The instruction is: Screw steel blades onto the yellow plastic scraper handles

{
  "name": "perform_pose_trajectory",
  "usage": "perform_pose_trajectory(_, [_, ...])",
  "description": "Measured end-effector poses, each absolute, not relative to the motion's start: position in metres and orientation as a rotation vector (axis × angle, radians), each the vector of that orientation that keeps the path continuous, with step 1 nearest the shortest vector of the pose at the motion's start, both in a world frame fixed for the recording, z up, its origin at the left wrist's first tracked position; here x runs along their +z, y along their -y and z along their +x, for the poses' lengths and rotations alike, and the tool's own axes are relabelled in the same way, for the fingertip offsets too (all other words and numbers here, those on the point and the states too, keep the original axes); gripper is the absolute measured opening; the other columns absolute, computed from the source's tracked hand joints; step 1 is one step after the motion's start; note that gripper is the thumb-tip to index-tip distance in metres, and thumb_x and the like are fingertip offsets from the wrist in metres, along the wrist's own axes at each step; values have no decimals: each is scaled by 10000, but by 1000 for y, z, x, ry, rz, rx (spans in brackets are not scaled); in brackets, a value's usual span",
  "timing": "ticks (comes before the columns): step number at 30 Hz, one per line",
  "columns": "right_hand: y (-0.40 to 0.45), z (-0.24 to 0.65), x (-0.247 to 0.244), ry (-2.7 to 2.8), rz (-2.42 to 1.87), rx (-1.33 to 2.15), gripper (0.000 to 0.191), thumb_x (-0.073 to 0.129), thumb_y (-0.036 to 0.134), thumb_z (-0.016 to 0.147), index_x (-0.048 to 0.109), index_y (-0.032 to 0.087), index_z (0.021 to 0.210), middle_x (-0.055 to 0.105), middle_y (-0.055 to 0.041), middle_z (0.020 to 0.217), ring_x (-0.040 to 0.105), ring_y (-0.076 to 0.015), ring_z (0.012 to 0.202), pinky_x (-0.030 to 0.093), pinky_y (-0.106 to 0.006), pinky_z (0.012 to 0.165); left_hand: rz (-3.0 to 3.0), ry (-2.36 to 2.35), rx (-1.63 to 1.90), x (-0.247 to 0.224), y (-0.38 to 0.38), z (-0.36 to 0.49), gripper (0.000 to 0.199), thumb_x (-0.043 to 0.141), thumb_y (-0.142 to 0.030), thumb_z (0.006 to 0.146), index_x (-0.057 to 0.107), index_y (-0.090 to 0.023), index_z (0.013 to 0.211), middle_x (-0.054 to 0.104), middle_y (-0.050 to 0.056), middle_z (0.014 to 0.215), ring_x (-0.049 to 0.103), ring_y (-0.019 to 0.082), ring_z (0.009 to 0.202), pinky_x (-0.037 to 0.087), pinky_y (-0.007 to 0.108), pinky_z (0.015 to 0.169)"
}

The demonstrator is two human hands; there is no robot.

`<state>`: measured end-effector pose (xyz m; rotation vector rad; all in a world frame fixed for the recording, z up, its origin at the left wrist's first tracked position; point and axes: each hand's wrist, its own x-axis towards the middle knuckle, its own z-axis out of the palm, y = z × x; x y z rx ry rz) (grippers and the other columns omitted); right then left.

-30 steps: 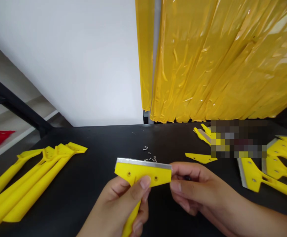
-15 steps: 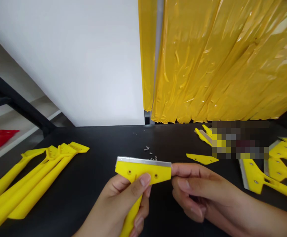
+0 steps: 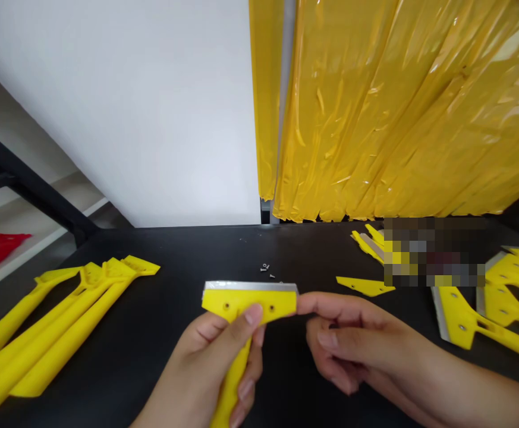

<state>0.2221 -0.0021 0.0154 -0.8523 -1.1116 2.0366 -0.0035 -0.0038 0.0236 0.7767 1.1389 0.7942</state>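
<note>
My left hand (image 3: 217, 351) is closed around the handle of a yellow scraper (image 3: 250, 300), its thumb lying on the head. A metal blade (image 3: 250, 286) runs along the top edge, and two holes show in the yellow face. At the head's right end, the index fingertip of my right hand (image 3: 352, 336) touches the corner. Its thumb and other fingers are curled together; whatever they may hold is hidden. Behind the scraper lie several small screws and nuts (image 3: 264, 268) on the black table (image 3: 188, 255).
Several yellow scraper handles (image 3: 85, 315) lie at the left. On the right are a loose yellow plate (image 3: 366, 286) and several bladed scrapers (image 3: 459, 324). A pixelated patch hides part of the back right. Yellow plastic sheeting (image 3: 397, 119) and a white panel (image 3: 129, 119) stand behind the table.
The scraper and both hands have shifted slightly left, and the blade now covers more of the small screws. My right index fingertip still touches the head's right end.
</note>
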Motion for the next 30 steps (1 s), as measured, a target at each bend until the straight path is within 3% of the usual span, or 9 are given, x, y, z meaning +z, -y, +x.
perform_pose_trajectory(6, [6,229,13,1358,-974,1530,249,534,418,1086,717,275,1176,628,-1,828,558,-137,796,425,-272,733,788,-1146,891,28,-14,-11,378,721,-527,896,621,-191,755,496,-58,482,391,75,373,307,182,399])
perform_pose_trajectory(9, [3,235,16,1721,-1020,1180,224,478,327,1106,681,303,1196,658,-24,979,608,-166,937,476,-305,836,795,-1147,893,27,-18,-12,372,707,-524,914,624,-189,773,485,-63,489,386,69,379,308,176,409])
perform_pose_trajectory(13, [-2,243,21,2171,-968,668,102,602,219,1028,657,256,1105,642,-13,890,603,-164,820,481,-318,772,797,-1150,890,25,-18,-12,374,697,-527,922,620,-191,777,483,-62,493,384,71,380,302,178,408])
perform_pose_trajectory(16, [-5,247,16,2088,-1017,606,116,614,184,1022,648,273,1088,655,7,864,616,-142,776,480,-285,702,785,-1151,879,24,-18,-12,380,696,-529,922,616,-192,766,480,-64,489,378,69,376,299,178,406])
perform_pose_trajectory(24, [-15,243,-7,2023,-845,571,259,589,101,1014,622,242,1229,671,-26,959,610,-160,891,506,-315,782,775,-1133,853,25,-17,-13,380,704,-529,918,600,-205,748,482,-62,488,378,78,387,309,183,411])
perform_pose_trajectory(30, [-18,242,-13,2096,-832,512,240,603,99,1009,629,202,1224,663,-45,999,589,-164,919,504,-329,812,742,-1133,866,25,-16,-10,375,724,-521,902,604,-207,736,473,-62,481,364,81,384,305,183,401])
